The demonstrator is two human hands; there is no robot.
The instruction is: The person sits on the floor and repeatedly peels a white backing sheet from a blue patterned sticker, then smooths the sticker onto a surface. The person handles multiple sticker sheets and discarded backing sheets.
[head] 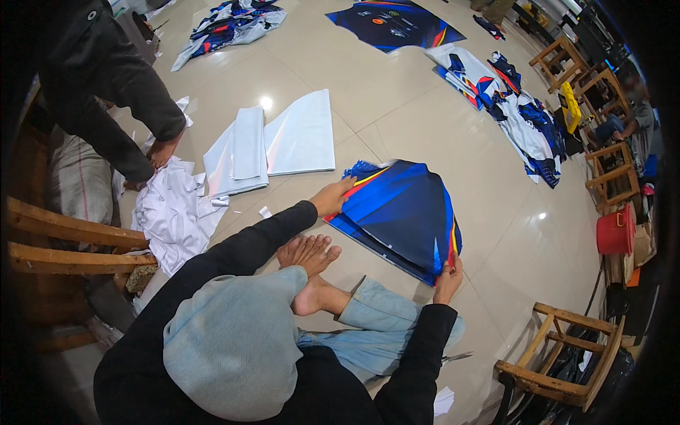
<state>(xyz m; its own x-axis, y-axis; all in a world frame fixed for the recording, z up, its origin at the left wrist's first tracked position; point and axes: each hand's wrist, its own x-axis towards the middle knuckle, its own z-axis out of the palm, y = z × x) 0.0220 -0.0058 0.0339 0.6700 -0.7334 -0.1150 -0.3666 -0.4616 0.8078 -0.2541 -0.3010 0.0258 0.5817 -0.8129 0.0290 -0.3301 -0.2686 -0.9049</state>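
Note:
On the tiled floor before me lies a stack of printed fabric panels (396, 212), dark navy and blue with red and yellow edge stripes. My left hand (333, 197) grips the stack's left edge, fingers over the striped border. At the lower right corner, my right hand (449, 279) pinches the striped edge between thumb and fingers. The layers fan apart slightly along the near edge. Folded white fabric pieces (300, 135) rest beyond my left arm. Partly hidden by my right sleeve, metal scissors (457, 357) lie on the floor beside my knee.
A person in dark trousers (106, 90) stands at the left beside crumpled white cloth (172, 212). Printed fabric piles (531, 122) and a spread panel (396, 24) lie farther off. Wooden stools (563, 356), a red container (615, 231) and a seated person (640, 127) are on the right.

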